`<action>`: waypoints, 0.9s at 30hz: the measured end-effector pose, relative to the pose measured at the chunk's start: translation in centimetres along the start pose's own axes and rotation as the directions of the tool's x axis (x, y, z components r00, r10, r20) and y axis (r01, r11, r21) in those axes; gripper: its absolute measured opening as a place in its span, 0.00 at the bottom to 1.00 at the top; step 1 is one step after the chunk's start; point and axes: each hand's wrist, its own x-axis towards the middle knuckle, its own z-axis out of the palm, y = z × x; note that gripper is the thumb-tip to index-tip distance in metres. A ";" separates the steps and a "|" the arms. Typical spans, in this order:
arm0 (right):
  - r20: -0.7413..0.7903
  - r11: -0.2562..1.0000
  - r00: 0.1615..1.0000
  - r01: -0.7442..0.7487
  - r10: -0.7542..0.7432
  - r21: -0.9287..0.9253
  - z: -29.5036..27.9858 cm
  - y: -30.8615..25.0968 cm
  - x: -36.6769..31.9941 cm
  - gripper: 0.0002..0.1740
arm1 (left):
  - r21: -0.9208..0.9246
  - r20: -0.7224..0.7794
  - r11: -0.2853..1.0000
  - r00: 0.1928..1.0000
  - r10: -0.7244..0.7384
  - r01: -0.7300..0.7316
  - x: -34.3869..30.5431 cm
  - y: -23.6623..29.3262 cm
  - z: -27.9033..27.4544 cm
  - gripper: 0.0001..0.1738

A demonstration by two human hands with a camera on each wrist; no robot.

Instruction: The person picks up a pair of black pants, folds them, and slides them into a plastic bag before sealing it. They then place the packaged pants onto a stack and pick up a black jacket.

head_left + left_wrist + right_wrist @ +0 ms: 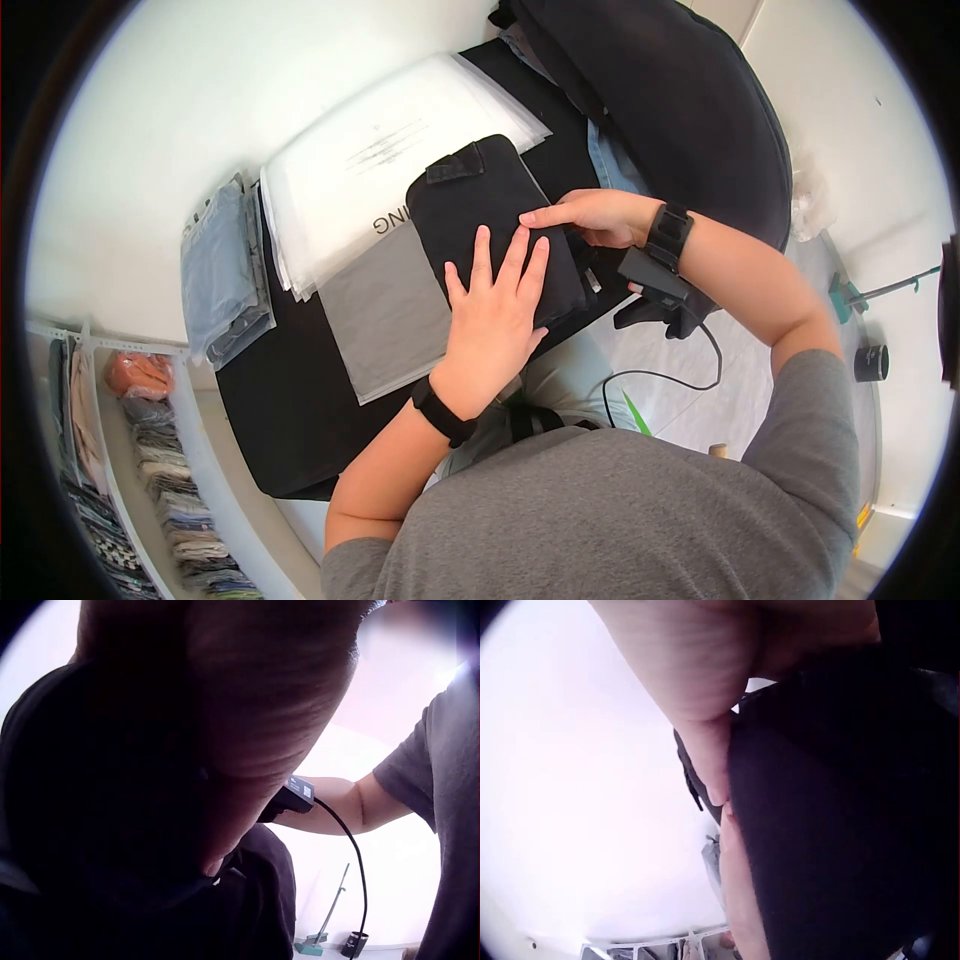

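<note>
A folded black garment (470, 205) lies at the middle of the black table surface (275, 420) in the head view, a short dark flap of cloth at its far end. My left hand (492, 320) rests flat on it with fingers spread. At its right edge, my right hand (612, 215) grips the cloth, thumb on top and the other fingers partly hidden beneath or behind. In the right wrist view the thumb (709, 765) touches a fingertip of the left hand over the dark cloth. The left wrist view is mostly dark palm and fabric.
A grey sheet (385, 320) and a stack of printed clear plastic bags (400, 130) lie beside the garment. Bagged clothes (225, 275) sit at the left, a dark heap of clothing (690, 110) at upper right. A shelf (215, 440) holds folded clothes. A cable (665, 372) hangs from the right wrist.
</note>
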 end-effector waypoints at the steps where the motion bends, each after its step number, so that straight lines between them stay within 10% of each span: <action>1: -0.004 1.000 1.000 0.004 -0.004 -0.008 0.5 -0.1 -0.4 0.42 | -0.012 -0.007 1.000 1.000 0.000 0.000 -0.1 0.0 0.0 0.56; 4: 0.132 0.969 0.991 -0.022 -0.011 0.246 1.6 -0.7 -1.2 0.40 | -0.038 -0.051 0.999 0.999 -0.010 0.008 -0.7 -0.4 0.3 0.56; 8: 0.150 0.982 0.978 0.126 -0.147 0.137 2.7 -1.0 -1.9 0.37 | -0.089 -0.165 0.995 0.984 -0.058 0.044 -2.5 -0.6 0.8 0.56; 16: -0.070 0.960 0.986 0.166 -0.154 0.224 5.2 -1.1 -3.5 0.22 | -0.084 -0.198 0.996 0.980 -0.025 0.009 -3.6 -0.3 0.2 0.49; 19: -0.187 0.955 0.970 0.195 -0.154 0.224 6.7 -0.7 -6.7 0.22 | -0.538 -0.332 0.816 0.943 0.025 -0.211 -6.0 -2.9 -1.2 0.39; 21: -0.247 0.878 0.916 0.381 -0.316 0.289 6.4 0.5 -8.7 0.22 | -0.460 -0.397 0.882 0.912 -0.103 -0.101 -8.5 -4.9 -1.9 0.29; 27: -0.437 0.682 0.813 0.570 -0.385 0.458 5.5 5.0 -14.2 0.20 | -0.236 -0.053 0.957 0.981 -0.188 0.171 -14.1 -8.5 -1.2 0.14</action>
